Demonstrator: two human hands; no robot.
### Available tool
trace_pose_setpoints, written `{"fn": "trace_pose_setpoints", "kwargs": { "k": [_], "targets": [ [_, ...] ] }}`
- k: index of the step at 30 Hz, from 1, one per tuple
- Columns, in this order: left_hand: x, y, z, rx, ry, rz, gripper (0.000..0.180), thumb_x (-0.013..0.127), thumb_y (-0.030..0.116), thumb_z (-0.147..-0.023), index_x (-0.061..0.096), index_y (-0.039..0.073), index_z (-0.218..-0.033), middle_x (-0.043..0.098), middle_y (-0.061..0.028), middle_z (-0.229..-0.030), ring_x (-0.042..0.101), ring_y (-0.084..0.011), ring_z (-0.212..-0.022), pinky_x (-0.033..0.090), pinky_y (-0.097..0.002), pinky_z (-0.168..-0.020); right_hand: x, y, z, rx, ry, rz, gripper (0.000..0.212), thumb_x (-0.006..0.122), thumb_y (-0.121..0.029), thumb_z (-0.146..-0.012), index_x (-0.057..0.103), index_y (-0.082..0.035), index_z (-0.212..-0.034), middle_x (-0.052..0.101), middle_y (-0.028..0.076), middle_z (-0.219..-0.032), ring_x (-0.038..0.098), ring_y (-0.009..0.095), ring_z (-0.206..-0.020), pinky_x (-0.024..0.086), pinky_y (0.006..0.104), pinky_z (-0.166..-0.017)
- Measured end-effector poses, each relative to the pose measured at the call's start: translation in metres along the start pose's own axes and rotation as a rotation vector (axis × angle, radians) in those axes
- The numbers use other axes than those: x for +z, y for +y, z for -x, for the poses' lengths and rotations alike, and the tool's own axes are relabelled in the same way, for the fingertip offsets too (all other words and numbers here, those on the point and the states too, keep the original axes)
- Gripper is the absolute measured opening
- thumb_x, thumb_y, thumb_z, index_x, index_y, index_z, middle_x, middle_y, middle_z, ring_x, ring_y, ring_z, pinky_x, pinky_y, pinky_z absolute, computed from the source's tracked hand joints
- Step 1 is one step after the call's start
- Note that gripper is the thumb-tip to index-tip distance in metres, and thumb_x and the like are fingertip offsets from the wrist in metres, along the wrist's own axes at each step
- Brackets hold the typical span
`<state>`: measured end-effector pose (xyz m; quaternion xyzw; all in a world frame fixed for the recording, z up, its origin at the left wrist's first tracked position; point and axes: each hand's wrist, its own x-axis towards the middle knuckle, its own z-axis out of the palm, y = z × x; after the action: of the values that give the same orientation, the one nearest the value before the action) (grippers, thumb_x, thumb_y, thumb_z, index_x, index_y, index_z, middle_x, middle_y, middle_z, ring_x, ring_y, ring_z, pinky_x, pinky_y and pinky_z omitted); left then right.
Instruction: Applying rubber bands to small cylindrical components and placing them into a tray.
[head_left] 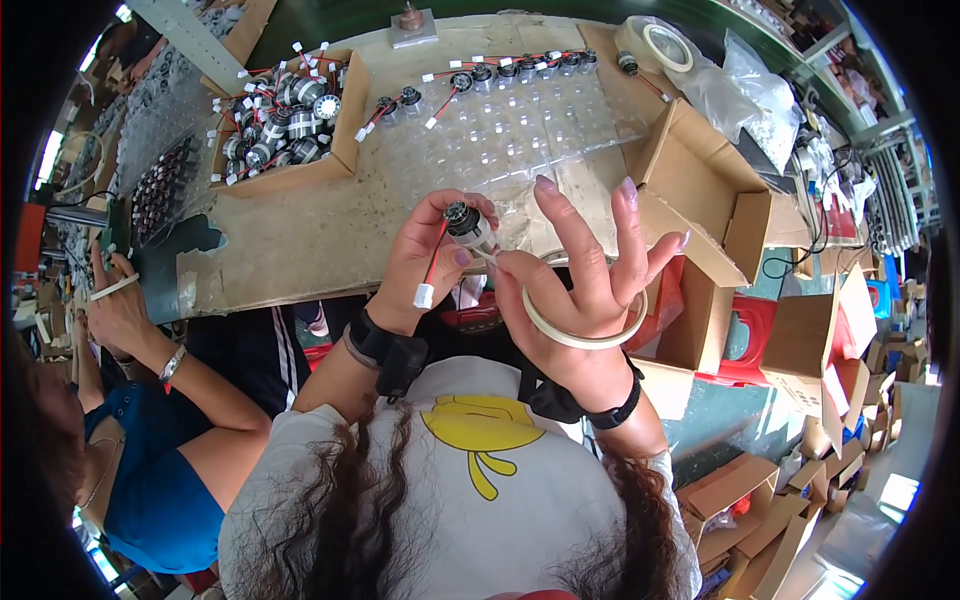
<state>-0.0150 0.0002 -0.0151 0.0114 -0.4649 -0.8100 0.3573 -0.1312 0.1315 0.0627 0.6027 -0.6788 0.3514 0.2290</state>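
My left hand (412, 250) grips a small cylindrical motor (470, 228) with a black end and a silvery body, tilted above the table's near edge. Its red and dark wires hang down to a white plug (424, 295). Around my right hand (575, 300) sits a narrow cream tape roll (585, 341). The right thumb and index finger pinch a short pale strip of tape (484, 256) against the motor's lower end, while the other fingers stretch out. Part of the strip is hidden by the fingertips.
At the left, a cardboard box (345, 150) holds many wired motors. A clear plastic blister tray (490, 130) has several motors along its far row. An open carton (700, 170) stands at the right, near tape rolls (668, 48). A co-worker's arm (190, 375) is on the left.
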Motion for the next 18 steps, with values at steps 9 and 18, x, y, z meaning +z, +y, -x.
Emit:
{"fn": "trace_pose_setpoints", "kwargs": {
  "k": [9, 18],
  "targets": [
    [-0.001, -0.001, 0.002, -0.008, 0.062, 0.059, 0.055, 0.077, 0.014, -0.079, 0.047, 0.007, -0.124, 0.054, -0.0081, -0.119, 0.055, -0.0178, -0.110, 0.051, -0.0359, -0.091, 0.001, -0.001, -0.002, -0.011, -0.014, -0.001, 0.014, 0.076, -0.018, -0.069, 0.064, -0.024, -0.069, 0.056, -0.001, -0.132, 0.028, 0.035, -0.139, -0.004, 0.0592, -0.112],
    [-0.002, 0.001, 0.002, -0.042, 0.010, 0.054, 0.052, 0.075, 0.012, -0.080, 0.048, 0.005, -0.124, 0.054, -0.0070, -0.117, 0.055, -0.0165, -0.109, 0.049, -0.0345, -0.093, 0.007, 0.008, -0.010, 0.093, -0.046, -0.134, 0.013, 0.076, -0.017, -0.070, 0.063, -0.019, -0.068, 0.058, -0.002, -0.128, 0.031, 0.033, -0.138, -0.003, 0.0604, -0.112]
  ]
}}
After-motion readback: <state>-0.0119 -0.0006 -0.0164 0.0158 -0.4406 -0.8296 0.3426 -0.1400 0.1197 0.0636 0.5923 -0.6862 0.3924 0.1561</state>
